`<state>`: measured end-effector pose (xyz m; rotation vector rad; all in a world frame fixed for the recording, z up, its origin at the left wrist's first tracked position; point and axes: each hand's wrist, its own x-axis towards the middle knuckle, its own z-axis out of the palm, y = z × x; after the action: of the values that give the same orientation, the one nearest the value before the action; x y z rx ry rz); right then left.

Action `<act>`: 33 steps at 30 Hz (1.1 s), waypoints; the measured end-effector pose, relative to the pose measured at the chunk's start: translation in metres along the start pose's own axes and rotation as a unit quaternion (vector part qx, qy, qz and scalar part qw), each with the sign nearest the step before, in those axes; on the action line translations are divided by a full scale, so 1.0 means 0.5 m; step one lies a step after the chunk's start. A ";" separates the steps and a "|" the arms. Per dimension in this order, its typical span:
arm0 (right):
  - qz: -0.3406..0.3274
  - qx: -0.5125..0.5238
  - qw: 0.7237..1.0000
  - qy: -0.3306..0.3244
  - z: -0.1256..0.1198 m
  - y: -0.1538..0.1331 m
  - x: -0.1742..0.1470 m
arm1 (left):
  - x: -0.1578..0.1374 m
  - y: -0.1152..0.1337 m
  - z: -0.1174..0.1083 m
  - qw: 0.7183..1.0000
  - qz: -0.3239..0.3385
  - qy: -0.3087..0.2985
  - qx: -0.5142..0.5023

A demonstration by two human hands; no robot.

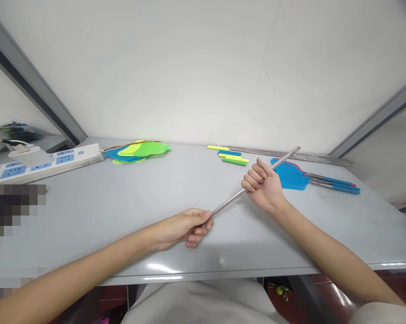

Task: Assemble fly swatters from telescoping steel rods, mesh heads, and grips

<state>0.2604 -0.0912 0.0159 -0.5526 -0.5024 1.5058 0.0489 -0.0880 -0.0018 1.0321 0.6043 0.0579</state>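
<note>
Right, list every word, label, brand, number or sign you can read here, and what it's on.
No text can be read.
Power strip: any print is too small to read.
Blue fly swatters: any shaft marking is too small to read.
Held metal rod: no lettering visible.

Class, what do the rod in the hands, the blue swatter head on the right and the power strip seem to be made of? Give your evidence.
Rod: probably metal, polished; silvery with bright streaks along it.
Blue swatter head: likely plastic, fairly matte; evenly coloured, with a fine mesh pattern.
Power strip: apparently hard plastic, smooth; plain white surface, straight edges.
</note>
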 end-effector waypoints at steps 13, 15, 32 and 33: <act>0.016 0.040 0.999 0.023 0.000 -0.003 -0.003 | 0.007 -0.005 -0.014 0.999 0.030 0.008 -0.015; 0.019 0.041 0.999 0.026 -0.001 -0.003 -0.003 | 0.007 -0.005 -0.015 1.000 0.028 0.001 -0.015; 0.016 0.022 0.999 0.043 -0.007 0.011 0.001 | 0.012 -0.014 -0.023 0.999 0.028 -0.023 -0.027; 0.014 0.024 0.999 0.043 -0.007 0.011 0.002 | 0.012 -0.014 -0.023 0.999 0.031 -0.019 -0.026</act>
<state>0.2581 -0.0904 0.0097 -0.5870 -0.3917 1.5102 0.0466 -0.0805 -0.0145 1.0004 0.5331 0.1076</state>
